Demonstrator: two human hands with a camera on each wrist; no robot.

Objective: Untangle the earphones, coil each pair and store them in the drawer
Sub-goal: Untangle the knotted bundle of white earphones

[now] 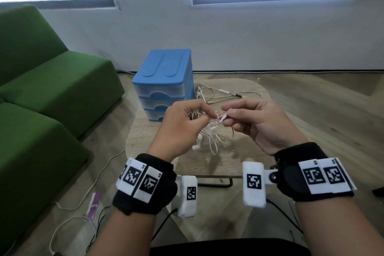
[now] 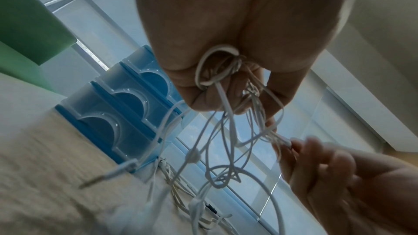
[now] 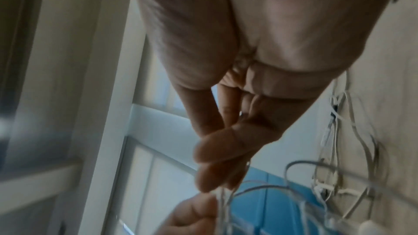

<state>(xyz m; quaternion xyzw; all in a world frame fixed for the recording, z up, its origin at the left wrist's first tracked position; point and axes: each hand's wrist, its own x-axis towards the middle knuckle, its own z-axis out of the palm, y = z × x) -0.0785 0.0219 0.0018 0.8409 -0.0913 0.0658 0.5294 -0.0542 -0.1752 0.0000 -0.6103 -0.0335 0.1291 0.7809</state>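
Observation:
A tangle of white earphones (image 1: pixel 209 133) hangs above the small wooden table (image 1: pixel 245 160), held between both hands. My left hand (image 1: pixel 187 118) grips a bunch of cable loops (image 2: pixel 217 71) in its curled fingers. My right hand (image 1: pixel 234 114) pinches a small piece of the same cable (image 1: pixel 223 118) between thumb and forefinger, right beside the left fingertips. An earbud (image 1: pixel 196 147) dangles below the left hand. A second white earphone pair (image 1: pixel 220 94) lies loose on the table behind the hands. The blue three-drawer unit (image 1: pixel 164 83) stands at the table's far left with its drawers closed.
A green sofa (image 1: pixel 45 93) fills the left side. Cables (image 1: pixel 91 189) and a purple packet (image 1: pixel 94 206) lie on the wooden floor at the lower left. A white wall with windows stands behind the table.

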